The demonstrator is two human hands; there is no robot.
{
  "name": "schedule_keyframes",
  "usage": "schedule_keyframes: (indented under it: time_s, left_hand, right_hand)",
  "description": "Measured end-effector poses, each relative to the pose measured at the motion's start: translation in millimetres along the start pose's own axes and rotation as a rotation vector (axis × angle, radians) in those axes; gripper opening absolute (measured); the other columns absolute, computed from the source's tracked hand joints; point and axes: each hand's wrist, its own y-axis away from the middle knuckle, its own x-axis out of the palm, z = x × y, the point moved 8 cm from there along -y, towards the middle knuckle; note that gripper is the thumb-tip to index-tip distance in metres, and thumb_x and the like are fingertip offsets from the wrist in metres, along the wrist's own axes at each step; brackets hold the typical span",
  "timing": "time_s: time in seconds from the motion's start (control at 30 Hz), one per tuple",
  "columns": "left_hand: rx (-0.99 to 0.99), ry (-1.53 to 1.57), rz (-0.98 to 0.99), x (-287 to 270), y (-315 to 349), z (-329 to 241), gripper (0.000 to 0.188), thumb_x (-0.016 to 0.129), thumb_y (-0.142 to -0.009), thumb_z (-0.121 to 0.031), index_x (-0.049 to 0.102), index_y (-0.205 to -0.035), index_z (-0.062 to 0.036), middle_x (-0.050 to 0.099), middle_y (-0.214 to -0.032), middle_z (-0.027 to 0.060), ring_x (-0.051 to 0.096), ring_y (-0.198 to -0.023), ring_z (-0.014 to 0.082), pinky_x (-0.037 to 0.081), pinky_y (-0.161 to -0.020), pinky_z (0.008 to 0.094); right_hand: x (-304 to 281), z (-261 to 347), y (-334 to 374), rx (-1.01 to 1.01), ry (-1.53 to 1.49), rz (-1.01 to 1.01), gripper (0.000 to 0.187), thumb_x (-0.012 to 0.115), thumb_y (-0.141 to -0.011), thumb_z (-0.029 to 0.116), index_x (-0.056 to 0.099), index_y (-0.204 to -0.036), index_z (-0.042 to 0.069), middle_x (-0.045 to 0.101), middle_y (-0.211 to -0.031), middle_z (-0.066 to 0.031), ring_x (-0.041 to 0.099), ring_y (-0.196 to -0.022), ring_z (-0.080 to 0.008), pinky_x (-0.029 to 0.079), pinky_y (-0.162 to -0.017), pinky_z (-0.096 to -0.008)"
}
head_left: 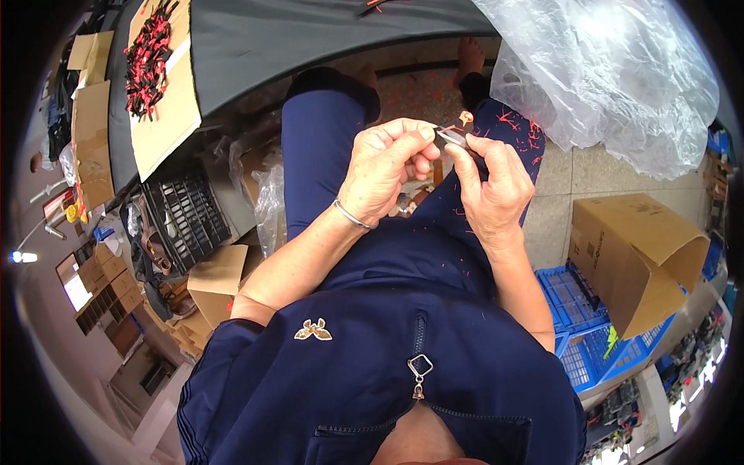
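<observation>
Pieces (149, 66) on cardboard (165, 142) left, plastic sheet (612, 85) right

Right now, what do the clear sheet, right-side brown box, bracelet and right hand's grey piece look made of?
Clear sheet: thin glossy plastic film; crinkled, see-through.
Brown box: matte cardboard; stiff, folded.
Bracelet: likely polished metal; silvery shine.
Grey piece: possibly metal, slight sheen; too small to tell.

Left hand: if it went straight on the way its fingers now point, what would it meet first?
The left hand would probably first meet the small grey piece pinched in the right hand, though the depth between them is unclear.
</observation>
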Motion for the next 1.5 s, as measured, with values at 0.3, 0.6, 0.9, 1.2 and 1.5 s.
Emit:
schedule_keyframes:
  time_s: [0.3, 0.6, 0.9, 1.2, 1.5]
  left_hand:
    - [0.034, 0.024, -0.01, -8.8, -7.4, -11.2, 0.014, 0.058, -0.09, -0.014, 0.063, -0.091, -0.0009, 0.062, -0.074, 0.0028, 0.053, -0.058, 0.0066, 0.044, -0.055, 0.0216]
    - [0.401, 0.059, -0.232, -96.4, -2.6, -107.9, 0.013, 0.059, -0.086, -0.005, 0.061, -0.097, 0.0024, 0.064, -0.077, 0.0081, 0.058, -0.057, 0.0107, 0.048, -0.053, 0.0232]
    - [0.605, 0.136, -0.367, -146.7, -22.0, -187.3, 0.039, 0.054, -0.092, -0.022, 0.052, -0.123, 0.0026, 0.063, -0.107, 0.0144, 0.06, -0.073, 0.0128, 0.051, -0.067, 0.0237]
    - [1.183, -1.431, -0.366, -6.5, -49.7, -169.1, 0.021, 0.073, -0.07, -0.011, 0.07, -0.09, -0.0089, 0.063, -0.082, 0.0069, 0.059, -0.076, 0.0243, 0.049, -0.07, 0.0326]
    - [1.01, -1.284, -0.356, -18.3, -49.3, -170.3, 0.01, 0.066, -0.082, -0.013, 0.068, -0.089, -0.0057, 0.063, -0.072, 0.0025, 0.058, -0.06, 0.0118, 0.048, -0.057, 0.0243]
  right_hand:
    - [16.3, -19.4, -5.0, 0.307, -0.315, 0.081, 0.015, 0.074, -0.076, 0.01, 0.062, -0.08, 0.003, 0.062, -0.07, -0.0095, 0.06, -0.059, -0.019, 0.047, -0.054, -0.0279]
    - [37.1, -37.7, -8.1, 0.459, -0.406, 0.134, 0.013, 0.07, -0.082, 0.006, 0.061, -0.09, -0.001, 0.061, -0.074, -0.0013, 0.053, -0.064, -0.0051, 0.043, -0.059, -0.0201]
    - [56.4, -37.8, -15.5, 0.527, -0.515, 0.149, 0.015, 0.069, -0.083, 0.006, 0.06, -0.093, -0.001, 0.064, -0.081, -0.0013, 0.053, -0.07, -0.0024, 0.043, -0.063, -0.0174]
    - [48.4, -43.4, -15.8, 0.539, -0.518, 0.147, 0.016, 0.069, -0.083, 0.006, 0.06, -0.093, -0.001, 0.066, -0.082, -0.0025, 0.055, -0.071, -0.0033, 0.044, -0.065, -0.0179]
    - [45.8, -44.7, -11.5, 0.564, -0.549, 0.132, 0.016, 0.069, -0.083, 0.006, 0.06, -0.093, -0.001, 0.066, -0.082, -0.0028, 0.055, -0.07, -0.003, 0.045, -0.064, -0.018]
